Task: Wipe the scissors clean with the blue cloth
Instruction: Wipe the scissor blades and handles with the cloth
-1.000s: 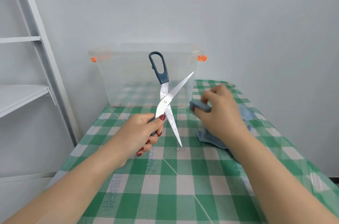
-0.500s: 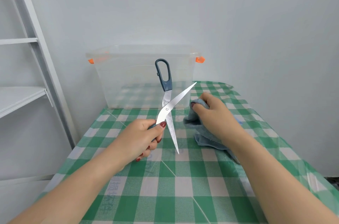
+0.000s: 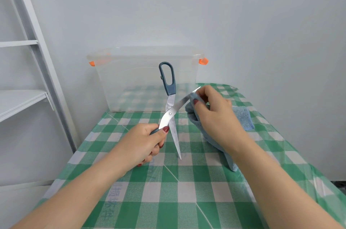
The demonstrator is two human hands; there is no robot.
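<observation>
The scissors (image 3: 170, 110) have dark blue handles and bright steel blades spread wide apart. My left hand (image 3: 142, 144) grips the lower handle and holds them up above the table. One blade points down toward the cloth-covered table, the other slants up to the right. My right hand (image 3: 215, 116) pinches the blue cloth (image 3: 241, 116) around the tip end of that upper blade. The rest of the cloth hangs down under my wrist to the table.
A clear plastic storage box (image 3: 142, 78) with orange latches stands at the back of the green checked table (image 3: 168, 191), against the wall. A white shelf frame (image 3: 24, 71) rises on the left. The table's right edge drops away near the wall.
My right hand has lifted the blue cloth off the table and closed it on the upper blade near its tip. My left hand keeps the scissors nearly still.
</observation>
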